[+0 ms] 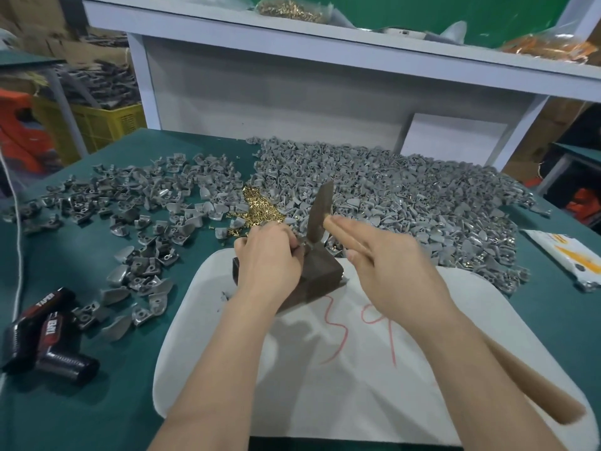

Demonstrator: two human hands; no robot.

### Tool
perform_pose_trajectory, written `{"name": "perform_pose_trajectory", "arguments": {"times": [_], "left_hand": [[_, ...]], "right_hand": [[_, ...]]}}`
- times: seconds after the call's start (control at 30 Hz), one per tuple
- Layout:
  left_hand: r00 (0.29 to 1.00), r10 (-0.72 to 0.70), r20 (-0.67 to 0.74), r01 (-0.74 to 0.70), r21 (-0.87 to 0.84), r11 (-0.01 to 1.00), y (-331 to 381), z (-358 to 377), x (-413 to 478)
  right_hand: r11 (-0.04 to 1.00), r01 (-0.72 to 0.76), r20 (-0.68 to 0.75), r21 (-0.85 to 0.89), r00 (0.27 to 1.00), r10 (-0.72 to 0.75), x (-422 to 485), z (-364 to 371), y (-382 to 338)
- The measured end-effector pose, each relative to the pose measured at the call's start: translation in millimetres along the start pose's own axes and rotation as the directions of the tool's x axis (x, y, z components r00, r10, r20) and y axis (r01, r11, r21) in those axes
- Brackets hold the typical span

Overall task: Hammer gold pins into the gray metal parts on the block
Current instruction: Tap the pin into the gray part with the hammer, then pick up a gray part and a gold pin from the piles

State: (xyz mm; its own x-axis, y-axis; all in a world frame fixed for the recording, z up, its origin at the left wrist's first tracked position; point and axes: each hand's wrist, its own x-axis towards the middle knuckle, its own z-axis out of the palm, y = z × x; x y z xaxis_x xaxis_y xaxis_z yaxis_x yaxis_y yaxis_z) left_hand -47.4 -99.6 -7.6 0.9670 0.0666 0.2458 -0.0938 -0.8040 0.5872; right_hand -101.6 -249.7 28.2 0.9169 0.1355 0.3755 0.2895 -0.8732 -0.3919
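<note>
— What is the right hand doing?
— The right hand (390, 265) is clenched round a wooden-handled hammer (320, 219), high on the pale shaft, just under the dull brown metal head. The head hangs right above the far end of the block. The shaft's butt sticks out toward 5 o'clock.
— And the left?
— The left hand (270, 258) has its fingers curled, pinching a small gray metal part (305, 246) on top of the dark brown rectangular block (325, 271). Whether a pin sits between the fingertips I cannot tell, since they hide it.
— Where does the block stand?
— On a white rounded pad (325, 402), near its far edge. Red handwriting (338, 330) on the pad at the block's 6 o'clock looks like "39", though the second figure is unsure.
— The pins?
— A loose pile of small gold pins (260, 206) lies on the green table cover (97, 402) at the block's 11 o'clock. A big heap of gray metal parts (406, 196) fills 12 to 3 o'clock. Thinner scattered gray parts (130, 196) spread from 9 to 11 o'clock.
— Anything readable?
— Two black glossy packets (48, 336) at 8 o'clock carry "TAPER" in white letters. A white packet with orange print (566, 258) lies at 3 o'clock, its text too small to read. On the white shelf (227, 30) at 12 o'clock sits a clear bag of gold pins (289, 8).
</note>
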Motion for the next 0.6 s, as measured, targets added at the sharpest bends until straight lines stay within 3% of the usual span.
{"name": "perform_pose_trajectory", "arguments": {"times": [0.1, 0.13, 0.27, 0.37, 0.47, 0.6], "left_hand": [[1.000, 0.008, -0.023, -0.008, -0.021, 1.000, -1, 2, 0], [1.000, 0.003, -0.028, -0.004, -0.029, 1.000, -1, 3, 0], [0.999, 0.030, -0.018, -0.030, 0.033, 0.999, -2, 2, 2], [1.000, 0.011, -0.009, -0.011, 0.030, 0.999, -2, 1, 1], [1.000, 0.003, -0.022, -0.002, 0.025, 1.000, -1, 2, 1], [0.999, -0.011, -0.033, 0.011, 0.010, 1.000, 0, 1, 1]], "right_hand": [[0.994, 0.032, -0.204, 0.101, 0.979, -0.011, 0, -6, -2], [0.993, 0.045, -0.211, 0.106, 0.977, -0.021, 0, -5, -3], [0.997, 0.045, 0.053, -0.057, 0.998, -0.042, -1, 3, -3], [1.000, -0.005, -0.011, 0.008, 1.000, 0.005, 7, 4, 4], [0.987, -0.130, -0.100, 0.098, 0.985, 0.139, 18, 12, 23], [0.908, -0.367, 0.088, 0.203, 0.930, 0.357, 34, 32, 49]]}}
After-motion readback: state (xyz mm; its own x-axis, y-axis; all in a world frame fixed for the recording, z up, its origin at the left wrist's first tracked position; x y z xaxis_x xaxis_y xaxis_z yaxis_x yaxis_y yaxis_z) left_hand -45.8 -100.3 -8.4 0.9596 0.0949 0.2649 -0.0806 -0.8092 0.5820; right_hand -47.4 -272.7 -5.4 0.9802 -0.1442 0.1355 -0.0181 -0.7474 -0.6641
